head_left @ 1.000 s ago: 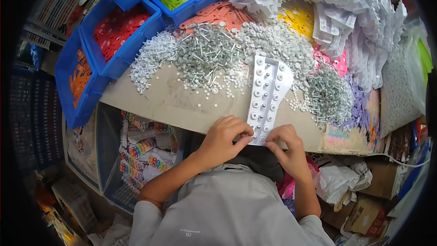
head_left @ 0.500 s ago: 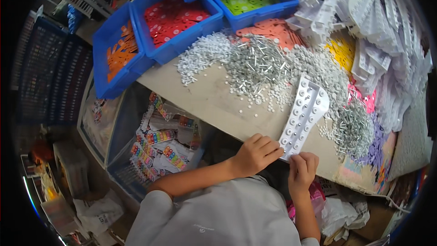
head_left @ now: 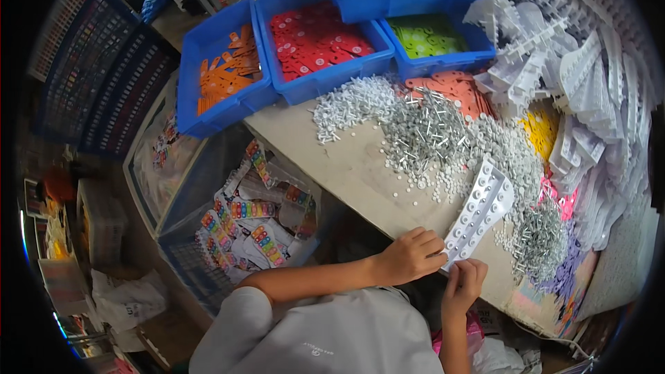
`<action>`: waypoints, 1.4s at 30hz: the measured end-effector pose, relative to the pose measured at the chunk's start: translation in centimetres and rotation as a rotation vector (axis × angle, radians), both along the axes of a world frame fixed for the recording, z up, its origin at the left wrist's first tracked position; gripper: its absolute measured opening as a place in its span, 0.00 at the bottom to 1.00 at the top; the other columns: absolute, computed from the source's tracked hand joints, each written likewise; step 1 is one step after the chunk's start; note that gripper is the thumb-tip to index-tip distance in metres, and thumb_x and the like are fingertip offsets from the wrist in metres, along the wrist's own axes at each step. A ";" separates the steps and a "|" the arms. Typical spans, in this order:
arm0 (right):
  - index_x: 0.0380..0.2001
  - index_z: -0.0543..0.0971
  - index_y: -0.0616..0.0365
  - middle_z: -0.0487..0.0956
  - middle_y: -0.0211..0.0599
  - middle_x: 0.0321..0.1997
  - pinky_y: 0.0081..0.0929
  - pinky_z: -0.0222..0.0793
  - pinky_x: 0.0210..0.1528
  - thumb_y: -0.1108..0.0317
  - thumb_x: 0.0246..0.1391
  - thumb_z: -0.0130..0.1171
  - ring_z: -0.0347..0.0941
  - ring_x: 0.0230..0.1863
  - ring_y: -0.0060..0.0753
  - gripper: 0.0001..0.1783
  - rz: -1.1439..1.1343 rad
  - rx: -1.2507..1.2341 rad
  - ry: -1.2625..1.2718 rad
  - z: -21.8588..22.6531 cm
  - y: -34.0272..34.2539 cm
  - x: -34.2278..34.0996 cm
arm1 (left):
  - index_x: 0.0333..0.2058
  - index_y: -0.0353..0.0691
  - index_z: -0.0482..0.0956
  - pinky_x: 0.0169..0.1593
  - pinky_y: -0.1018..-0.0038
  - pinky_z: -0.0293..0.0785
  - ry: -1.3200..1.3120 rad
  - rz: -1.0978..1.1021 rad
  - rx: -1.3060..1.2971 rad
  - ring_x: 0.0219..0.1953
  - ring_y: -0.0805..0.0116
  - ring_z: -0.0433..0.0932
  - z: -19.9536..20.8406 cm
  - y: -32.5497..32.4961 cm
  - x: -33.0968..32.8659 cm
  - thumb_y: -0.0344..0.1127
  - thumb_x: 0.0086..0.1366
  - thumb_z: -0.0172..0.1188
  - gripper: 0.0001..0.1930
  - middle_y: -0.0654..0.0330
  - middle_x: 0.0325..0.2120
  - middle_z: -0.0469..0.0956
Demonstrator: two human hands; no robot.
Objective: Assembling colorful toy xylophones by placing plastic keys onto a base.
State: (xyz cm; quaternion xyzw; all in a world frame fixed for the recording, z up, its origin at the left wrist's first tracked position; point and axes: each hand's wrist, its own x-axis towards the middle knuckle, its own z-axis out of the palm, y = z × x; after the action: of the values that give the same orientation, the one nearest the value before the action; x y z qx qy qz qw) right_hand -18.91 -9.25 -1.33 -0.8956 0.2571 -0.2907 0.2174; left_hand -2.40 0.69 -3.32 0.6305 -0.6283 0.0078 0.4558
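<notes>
The view is swinging leftward, bringing the blue bins [head_left: 332,82] more fully into sight, while the left hand [head_left: 414,256] and right hand [head_left: 463,287] are staying at the near end of the white moulded plastic frame [head_left: 479,211]; the work seems to be keeping to that end. The frame is lying on the tabletop [head_left: 332,159], its wider far end pointing toward the pile of white caps [head_left: 509,147], its near end sitting between the hands. The left fingers are curling at its left side, the right thumb and fingers are closing together at its near edge; whether either is gripping it or a small part, I cannot tell
</notes>
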 end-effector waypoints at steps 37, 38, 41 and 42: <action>0.34 0.82 0.62 0.84 0.51 0.38 0.45 0.76 0.43 0.56 0.43 0.77 0.81 0.41 0.57 0.22 0.595 -0.072 0.557 2.1 -2.2 52.7 | 0.43 0.35 0.83 0.41 0.68 0.72 0.421 0.735 -0.136 0.33 0.63 0.76 2.9 15.1 11.3 0.24 0.63 0.64 0.10 0.58 0.30 0.80; 0.33 0.81 0.62 0.84 0.50 0.38 0.44 0.76 0.42 0.56 0.44 0.76 0.81 0.40 0.56 0.21 0.673 -0.024 0.545 1.9 -2.8 52.9 | 0.43 0.35 0.83 0.41 0.68 0.72 0.422 0.735 -0.137 0.33 0.63 0.76 2.8 15.2 11.6 0.24 0.63 0.64 0.10 0.58 0.30 0.80; 0.35 0.81 0.62 0.83 0.49 0.35 0.38 0.75 0.41 0.58 0.45 0.75 0.81 0.37 0.51 0.20 0.656 -0.034 0.357 -0.1 -4.3 52.8 | 0.45 0.36 0.83 0.45 0.71 0.73 0.439 0.762 -0.161 0.36 0.65 0.78 3.2 15.5 13.4 0.26 0.65 0.63 0.10 0.60 0.32 0.80; 0.35 0.81 0.62 0.83 0.49 0.35 0.38 0.75 0.41 0.58 0.45 0.75 0.81 0.37 0.51 0.20 0.662 -0.034 0.354 0.1 -4.1 52.8 | 0.46 0.37 0.83 0.45 0.72 0.74 0.412 0.785 -0.185 0.37 0.68 0.78 3.2 16.1 14.7 0.27 0.65 0.63 0.11 0.60 0.34 0.81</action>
State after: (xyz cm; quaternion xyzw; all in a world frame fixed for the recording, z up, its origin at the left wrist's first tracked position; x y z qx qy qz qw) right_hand 33.89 -13.31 -1.23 -0.9702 -0.0175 -0.0494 0.2367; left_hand 12.33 16.77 -0.08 0.7660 -0.2344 0.1106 0.5883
